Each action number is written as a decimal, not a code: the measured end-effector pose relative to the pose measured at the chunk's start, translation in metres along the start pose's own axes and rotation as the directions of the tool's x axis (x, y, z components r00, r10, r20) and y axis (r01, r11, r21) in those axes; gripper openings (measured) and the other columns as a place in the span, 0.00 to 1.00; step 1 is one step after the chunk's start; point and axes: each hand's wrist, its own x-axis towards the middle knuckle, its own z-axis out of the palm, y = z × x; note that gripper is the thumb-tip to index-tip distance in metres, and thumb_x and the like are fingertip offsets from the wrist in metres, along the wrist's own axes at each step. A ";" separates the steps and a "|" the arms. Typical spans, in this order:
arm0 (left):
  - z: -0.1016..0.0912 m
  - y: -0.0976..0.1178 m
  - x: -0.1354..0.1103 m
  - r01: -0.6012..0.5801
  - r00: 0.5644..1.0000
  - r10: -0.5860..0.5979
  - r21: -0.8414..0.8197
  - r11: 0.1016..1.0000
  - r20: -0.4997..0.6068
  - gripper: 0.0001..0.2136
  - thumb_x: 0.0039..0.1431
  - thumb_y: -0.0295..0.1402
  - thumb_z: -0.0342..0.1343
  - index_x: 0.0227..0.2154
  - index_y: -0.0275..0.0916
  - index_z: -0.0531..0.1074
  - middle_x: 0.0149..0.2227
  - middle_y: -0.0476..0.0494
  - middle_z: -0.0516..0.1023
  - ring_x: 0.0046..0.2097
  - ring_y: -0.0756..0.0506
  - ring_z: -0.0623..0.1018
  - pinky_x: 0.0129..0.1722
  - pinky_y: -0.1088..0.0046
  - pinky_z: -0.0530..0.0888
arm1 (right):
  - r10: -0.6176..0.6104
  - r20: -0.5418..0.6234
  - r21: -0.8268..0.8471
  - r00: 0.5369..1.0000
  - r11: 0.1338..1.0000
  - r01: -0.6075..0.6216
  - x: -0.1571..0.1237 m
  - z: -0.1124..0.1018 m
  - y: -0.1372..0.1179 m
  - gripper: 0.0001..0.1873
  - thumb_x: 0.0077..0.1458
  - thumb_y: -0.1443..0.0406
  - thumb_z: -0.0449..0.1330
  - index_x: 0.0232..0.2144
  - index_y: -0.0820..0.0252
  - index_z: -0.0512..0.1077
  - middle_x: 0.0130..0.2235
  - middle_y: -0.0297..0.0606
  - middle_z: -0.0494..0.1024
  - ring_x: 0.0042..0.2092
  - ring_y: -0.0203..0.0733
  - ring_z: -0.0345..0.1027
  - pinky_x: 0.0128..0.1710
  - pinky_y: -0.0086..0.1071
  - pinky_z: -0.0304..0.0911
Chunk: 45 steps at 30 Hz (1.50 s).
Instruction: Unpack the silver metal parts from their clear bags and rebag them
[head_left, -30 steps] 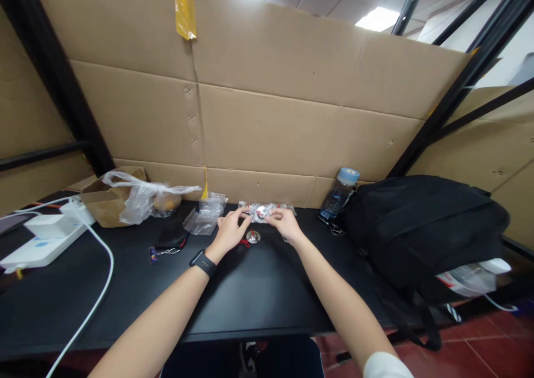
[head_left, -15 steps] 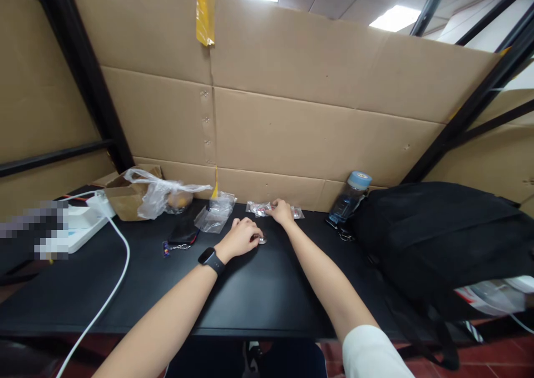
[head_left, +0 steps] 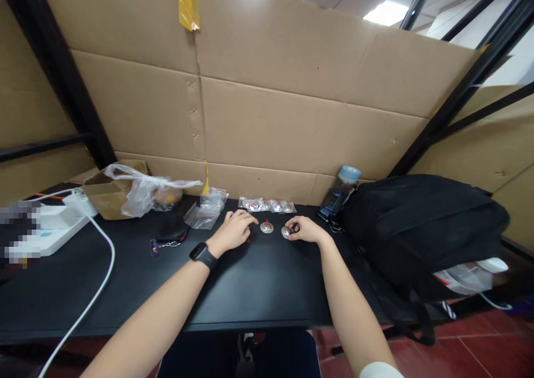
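Observation:
Two small round silver metal pieces lie on the black table (head_left: 250,289). One silver piece (head_left: 267,228) with a red bit on it sits just right of my left hand (head_left: 234,229), whose fingers curl loosely and rest on the table beside it. My right hand (head_left: 302,229) pinches the other silver piece (head_left: 286,232) against the tabletop. A row of small clear packets (head_left: 267,205) holding more such pieces lies behind both hands, by the cardboard wall. A black watch is on my left wrist.
A black backpack (head_left: 421,222) fills the right side, with a blue-capped bottle (head_left: 340,192) beside it. At left are clear bags (head_left: 206,211), a black pouch with keys (head_left: 171,234), a paper bag in plastic (head_left: 129,192), a white power strip (head_left: 54,225) and its cable.
My right hand left the packets at the back and came down to the table with a second silver piece. My left hand slid slightly left, uncovering the first piece.

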 end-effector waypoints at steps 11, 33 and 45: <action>-0.008 -0.018 -0.007 0.054 0.987 -0.052 -0.008 0.999 0.151 0.11 0.58 0.45 0.59 0.36 0.46 0.80 0.42 0.45 0.79 0.49 0.39 0.72 0.49 0.62 0.62 | -0.087 -0.168 -0.091 0.982 0.993 0.073 -0.002 0.004 -0.005 0.21 0.38 0.63 0.72 0.39 0.60 0.80 0.38 0.39 0.79 0.34 0.39 0.70 0.36 0.31 0.64; 0.000 0.029 0.002 0.229 0.916 -0.269 -0.161 0.960 -0.297 0.07 0.65 0.38 0.56 0.38 0.49 0.78 0.43 0.47 0.82 0.53 0.40 0.71 0.47 0.60 0.57 | -0.175 -0.437 0.575 0.882 0.700 0.423 0.011 0.062 -0.078 0.28 0.46 0.60 0.71 0.52 0.53 0.73 0.54 0.44 0.72 0.44 0.42 0.73 0.35 0.31 0.72; 0.002 0.037 -0.001 0.149 0.908 -0.160 -0.059 0.987 -0.386 0.07 0.66 0.35 0.54 0.38 0.46 0.77 0.49 0.44 0.74 0.54 0.40 0.69 0.47 0.61 0.59 | -0.184 -0.422 0.604 0.888 0.673 0.426 0.004 0.062 -0.093 0.26 0.46 0.60 0.72 0.48 0.55 0.72 0.50 0.43 0.77 0.46 0.46 0.75 0.39 0.34 0.71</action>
